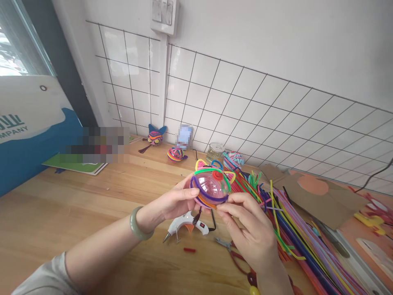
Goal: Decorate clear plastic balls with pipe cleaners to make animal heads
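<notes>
A clear plastic ball [210, 184] trimmed with purple, green and orange pipe cleaners is held up over the table. It has yellow and pink ears, a red coil on its front and a dark tassel below. My left hand [179, 198] grips it from the left, thumb on the front rim. My right hand [250, 225] pinches the lower right edge, where the orange pipe cleaner runs. Below the ball lies a white hot glue gun [186, 223] on its stand. Red-handled pliers [225, 244] lie partly hidden under my right hand.
Many coloured pipe cleaners [303, 233] spread along the right. Finished pipe-cleaner ornaments [155, 137], a phone [184, 136] and a glass jar [215, 151] stand by the gridded wall. A short red piece [189, 249] lies in front. Brown cardboard [322, 200] lies far right.
</notes>
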Available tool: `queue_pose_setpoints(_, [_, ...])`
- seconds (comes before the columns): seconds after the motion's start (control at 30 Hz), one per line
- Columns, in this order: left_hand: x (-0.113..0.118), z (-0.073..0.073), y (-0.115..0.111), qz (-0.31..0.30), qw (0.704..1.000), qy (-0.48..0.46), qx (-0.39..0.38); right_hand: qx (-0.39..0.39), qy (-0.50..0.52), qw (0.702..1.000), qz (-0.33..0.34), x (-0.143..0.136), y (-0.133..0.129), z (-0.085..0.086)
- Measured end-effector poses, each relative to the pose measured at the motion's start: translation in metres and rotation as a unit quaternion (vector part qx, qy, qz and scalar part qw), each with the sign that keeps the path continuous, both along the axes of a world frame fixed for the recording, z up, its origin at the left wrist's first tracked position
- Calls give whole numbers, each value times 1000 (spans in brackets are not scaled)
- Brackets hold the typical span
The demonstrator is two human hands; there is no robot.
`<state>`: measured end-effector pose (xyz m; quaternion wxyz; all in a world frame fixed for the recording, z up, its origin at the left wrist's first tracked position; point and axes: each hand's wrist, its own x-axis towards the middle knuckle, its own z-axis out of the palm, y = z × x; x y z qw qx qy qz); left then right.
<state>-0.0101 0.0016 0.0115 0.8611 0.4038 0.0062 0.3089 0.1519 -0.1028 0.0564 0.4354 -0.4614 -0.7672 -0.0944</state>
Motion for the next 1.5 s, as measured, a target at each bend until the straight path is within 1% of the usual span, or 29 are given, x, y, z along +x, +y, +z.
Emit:
queue_pose_setpoints(0.13, [0, 2, -1, 1, 1000, 6, -10, -20, 7, 1000, 6, -2, 0, 1])
queue_pose_setpoints(0.33, [2, -1, 0, -14, 999, -27, -15, -22, 11, 1000, 14, -1, 0, 2])
queue_pose_setpoints(0.53, [3, -6, 1, -10, 999, -15, -29, -33, -30, 999, -6, 0, -5, 2])
queue_pose_setpoints(0.67, [4, -6, 1, -20, 999, -10, -28, -35, -72, 996, -23, 1, -9, 3])
queue_pose_setpoints(0.9, [4, -3, 1, -51, 998, 9, -23, -1, -132, 990, -38, 6, -15, 6])
queue_pose_setpoints(1.03, [4, -5, 2, -56, 998, 21, -30, 4, -160, 986, -53, 7, -18, 6])
queue_pose_setpoints(1.2, [4, -8, 3, -70, 996, 38, -40, 13, -192, 980, -44, 4, -19, 11])
queue_pose_setpoints(1.33, [5, -7, 3, -74, 995, 41, -53, 2, -206, 978, -45, 3, -20, 12])
queue_pose_setpoints(1.5, [6, -7, 1, -93, 993, 29, -66, -11, -200, 979, -49, 4, -25, 9])
